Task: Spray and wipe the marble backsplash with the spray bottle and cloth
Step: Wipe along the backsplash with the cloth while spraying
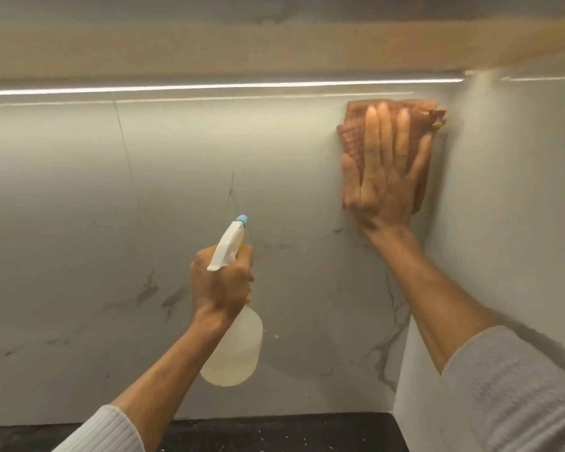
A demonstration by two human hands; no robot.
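Note:
The pale marble backsplash point(79, 223) with grey veins fills the view. My left hand point(221, 282) grips the neck of a translucent spray bottle point(237, 350), whose white trigger head and blue nozzle point up at the wall. My right hand point(385, 177) lies flat with fingers spread on a folded reddish-brown cloth point(356, 132), pressing it against the marble high up, close to the inside corner on the right. Part of the cloth is hidden under the palm.
A side wall point(509, 197) meets the backsplash at the right. A lit strip point(209, 86) runs under a wooden cabinet edge point(242, 50) along the top. A dark speckled countertop point(274, 432) lies along the bottom.

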